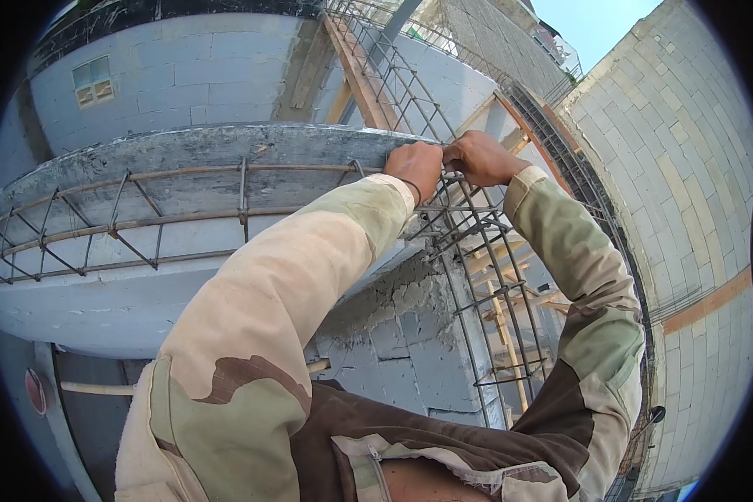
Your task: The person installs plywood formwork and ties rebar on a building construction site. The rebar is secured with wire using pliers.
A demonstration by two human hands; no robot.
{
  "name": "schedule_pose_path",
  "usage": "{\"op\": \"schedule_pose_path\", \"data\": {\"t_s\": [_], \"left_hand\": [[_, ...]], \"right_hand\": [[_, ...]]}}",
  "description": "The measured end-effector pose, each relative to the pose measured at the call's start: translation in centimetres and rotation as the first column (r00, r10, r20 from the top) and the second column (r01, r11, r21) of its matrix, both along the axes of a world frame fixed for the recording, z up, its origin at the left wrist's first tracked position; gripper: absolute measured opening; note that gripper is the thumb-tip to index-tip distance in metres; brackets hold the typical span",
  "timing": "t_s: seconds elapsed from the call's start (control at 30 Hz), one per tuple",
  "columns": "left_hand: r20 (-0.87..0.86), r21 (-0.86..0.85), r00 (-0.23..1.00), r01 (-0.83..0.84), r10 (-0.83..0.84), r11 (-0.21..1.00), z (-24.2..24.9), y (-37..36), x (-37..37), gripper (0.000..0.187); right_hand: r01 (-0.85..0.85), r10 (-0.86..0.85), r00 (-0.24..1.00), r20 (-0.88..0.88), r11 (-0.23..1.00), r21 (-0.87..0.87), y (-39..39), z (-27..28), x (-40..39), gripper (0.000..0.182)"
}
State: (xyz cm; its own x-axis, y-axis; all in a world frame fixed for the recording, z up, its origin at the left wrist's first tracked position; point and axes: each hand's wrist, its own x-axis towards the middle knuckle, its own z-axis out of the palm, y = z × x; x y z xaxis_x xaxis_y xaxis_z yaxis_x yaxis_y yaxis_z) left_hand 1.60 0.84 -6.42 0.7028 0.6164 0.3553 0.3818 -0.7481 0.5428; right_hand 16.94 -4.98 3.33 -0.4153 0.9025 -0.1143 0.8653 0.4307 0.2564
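Observation:
My left hand (414, 170) is closed in a fist at the inner end of a long rebar cage (113, 228), where it meets another rebar cage (506, 289). Right beside it, my right hand (479, 159) is bent at the wrist with its fingers pinched together over the same joint. The two hands nearly touch. Whatever the fingers grip is hidden from view. Thin steel stirrups (243, 201) cross the long bars on the left. A grey board (309, 149) stands upright just behind that cage.
Rough mortar and grey blocks (385, 335) lie below my arms. Further bars (410, 88) continue beyond my hands beside a wooden plank (360, 71). A tall block wall (686, 125) rises on the right, and a block wall with a small window (93, 81) stands at back left.

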Motion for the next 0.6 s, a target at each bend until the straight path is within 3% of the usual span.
{"op": "schedule_pose_path", "data": {"t_s": [0.03, 0.07, 0.1, 0.13, 0.17, 0.23, 0.27, 0.3, 0.43, 0.47, 0.53, 0.57, 0.6], "left_hand": [[0.004, -0.006, 1.0, -0.01, 0.01, 1.0, 0.1, 0.2, -0.1, 0.022], [0.011, 0.001, 1.0, -0.004, 0.004, 1.0, 0.0, 0.2, 0.0, 0.022], [0.013, 0.011, 1.0, 0.01, -0.01, 1.0, -0.1, 0.1, 0.1, 0.023], [0.01, 0.001, 1.0, 0.0, 0.0, 1.0, 0.0, 0.1, 0.1, 0.025], [0.005, 0.001, 1.0, 0.008, -0.008, 1.0, 0.2, 0.1, 0.1, 0.025], [0.008, 0.003, 1.0, 0.016, -0.016, 1.0, 0.3, -0.1, -0.1, 0.026], [0.006, 0.022, 1.0, 0.007, -0.007, 1.0, 0.0, 0.0, 0.1, 0.026], [-0.005, 0.02, 1.0, 0.02, -0.02, 1.0, -0.2, 0.1, 0.3, 0.026], [-0.003, 0.045, 1.0, 0.013, -0.013, 0.999, -0.5, 0.1, 0.6, 0.024], [-0.005, 0.056, 1.0, -0.001, 0.001, 0.998, -0.4, 0.1, 0.7, 0.023], [-0.01, 0.064, 1.0, -0.015, 0.015, 0.998, -0.3, 0.1, 0.5, 0.022], [-0.016, 0.063, 1.0, -0.009, 0.01, 0.998, -0.3, 0.1, 0.5, 0.02], [-0.021, 0.063, 1.0, -0.003, 0.004, 0.998, -0.3, 0.1, 0.5, 0.019]], "right_hand": [[-0.01, 0.01, 1.0, 0.004, 1.0, -0.006, 0.8, -0.1, 0.9, 0.007], [0.149, -0.161, 0.963, -0.215, 0.986, -0.069, 1.2, -0.7, 1.9, 0.01], [0.293, -0.335, 0.847, -0.412, 0.942, -0.163, 1.5, -1.6, 2.9, 0.013], [0.359, -0.397, 0.787, -0.472, 0.917, -0.173, 1.7, -2.4, 3.4, 0.016], [0.365, -0.403, 0.782, -0.476, 0.914, -0.175, 2.0, -3.3, 3.8, 0.016], [0.432, -0.36, 0.759, -0.542, 0.902, 0.006, 2.2, -5.3, 4.4, 0.012], [0.326, -0.17, 0.824, -0.541, 0.922, 0.207, 2.2, -6.2, 4.7, 0.012], [0.341, -0.181, 0.815, -0.55, 0.918, 0.203, 1.6, -6.2, 4.1, 0.012], [0.363, -0.214, 0.838, -0.502, 0.906, 0.219, -1.1, -5.4, 3.6, 0.011], [0.177, -0.057, 0.937, -0.344, 0.928, 0.328, -1.7, -5.4, 4.0, 0.015], [-0.153, 0.189, 0.981, -0.035, 0.878, 0.453, -2.7, -5.4, 4.4, 0.025], [-0.15, 0.187, 0.982, -0.036, 0.878, 0.455, -2.9, -5.4, 4.6, 0.025], [-0.217, 0.206, 0.976, 0.076, 0.859, 0.463, -2.9, -5.2, 4.3, 0.023]]}}
